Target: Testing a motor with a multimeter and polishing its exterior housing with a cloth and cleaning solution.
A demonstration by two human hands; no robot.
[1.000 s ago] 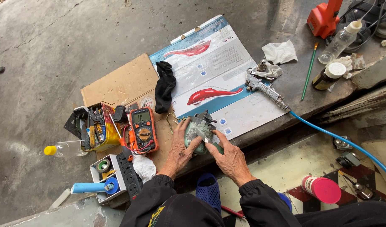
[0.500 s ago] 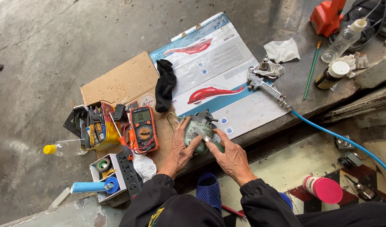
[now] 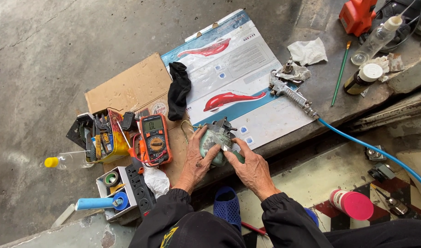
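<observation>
A rounded grey-green device (image 3: 216, 142) with a dark metal fitting on top rests on flattened cardboard (image 3: 128, 87). My left hand (image 3: 195, 160) wraps around its left side. My right hand (image 3: 252, 167) grips its right side and also holds a small green-handled tool against it. An orange multimeter (image 3: 154, 139) with red leads lies just left of my left hand. Both arms are in dark sleeves.
A printed white and blue carton sheet (image 3: 238, 78) lies behind the device, with a black glove (image 3: 178, 89) on it. A metal spray gun (image 3: 290, 89) with blue hose (image 3: 371, 149), bottles (image 3: 362, 78), a power strip (image 3: 138, 188) and a tool box (image 3: 102, 135) surround the spot.
Both hands stay clamped on the grey-green device. The view has shifted slightly; nothing else has visibly moved.
</observation>
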